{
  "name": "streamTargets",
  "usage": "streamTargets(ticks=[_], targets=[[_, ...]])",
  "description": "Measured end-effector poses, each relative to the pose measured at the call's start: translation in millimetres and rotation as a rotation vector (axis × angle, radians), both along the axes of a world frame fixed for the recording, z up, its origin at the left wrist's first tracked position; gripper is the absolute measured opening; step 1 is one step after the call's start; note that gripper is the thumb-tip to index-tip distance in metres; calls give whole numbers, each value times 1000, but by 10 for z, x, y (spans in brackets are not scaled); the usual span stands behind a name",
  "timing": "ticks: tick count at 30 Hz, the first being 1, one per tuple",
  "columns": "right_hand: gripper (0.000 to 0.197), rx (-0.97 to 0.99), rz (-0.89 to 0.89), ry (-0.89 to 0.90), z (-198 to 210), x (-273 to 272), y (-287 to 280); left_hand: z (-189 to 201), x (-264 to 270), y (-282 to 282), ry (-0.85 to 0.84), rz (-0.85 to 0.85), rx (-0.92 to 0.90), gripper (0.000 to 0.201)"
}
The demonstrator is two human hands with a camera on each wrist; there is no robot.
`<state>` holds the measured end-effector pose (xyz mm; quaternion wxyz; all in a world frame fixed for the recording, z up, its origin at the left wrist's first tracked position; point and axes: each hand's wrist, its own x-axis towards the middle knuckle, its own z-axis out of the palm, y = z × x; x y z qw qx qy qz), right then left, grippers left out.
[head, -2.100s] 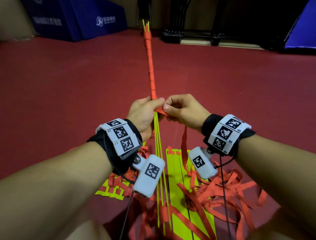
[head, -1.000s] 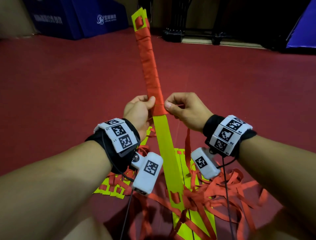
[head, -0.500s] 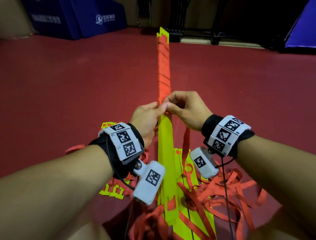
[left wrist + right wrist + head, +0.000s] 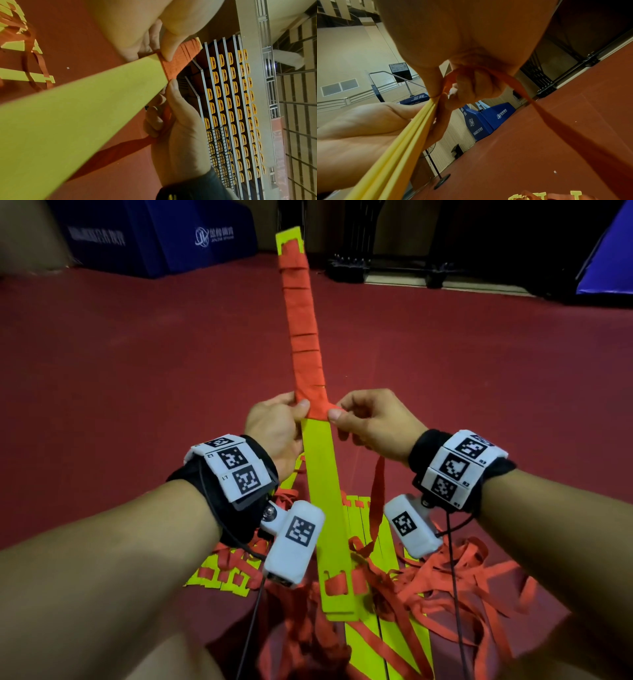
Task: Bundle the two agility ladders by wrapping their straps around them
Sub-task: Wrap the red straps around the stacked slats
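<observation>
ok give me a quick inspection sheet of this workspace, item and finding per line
Surface: red floor, bare beyond the pile.
Job's things: held rung stack, far half wrapped in orange strap; second ladder loose on the floor.
Clutter: tangled straps on the floor.
Grippers: left hand holds the stack; right hand pinches the strap.
Cables: black leads hang from the wrist units.
Surroundings: blue pads, black rack.
</observation>
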<state>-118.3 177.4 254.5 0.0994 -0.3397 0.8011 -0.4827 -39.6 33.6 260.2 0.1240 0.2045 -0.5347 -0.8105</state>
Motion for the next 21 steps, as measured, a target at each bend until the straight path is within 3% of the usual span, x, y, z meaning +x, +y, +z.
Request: streamTargets(ticks=[9,16,21], targets=[[22,-123,19,154,25,56,-45,6,12,112,55,44,16,25],[25,-194,-13,233,6,19,-92,46,52,238,25,-23,9,19],[18,-163,-50,297,10,-37,-70,27,77,230,119,-103,-133,17]])
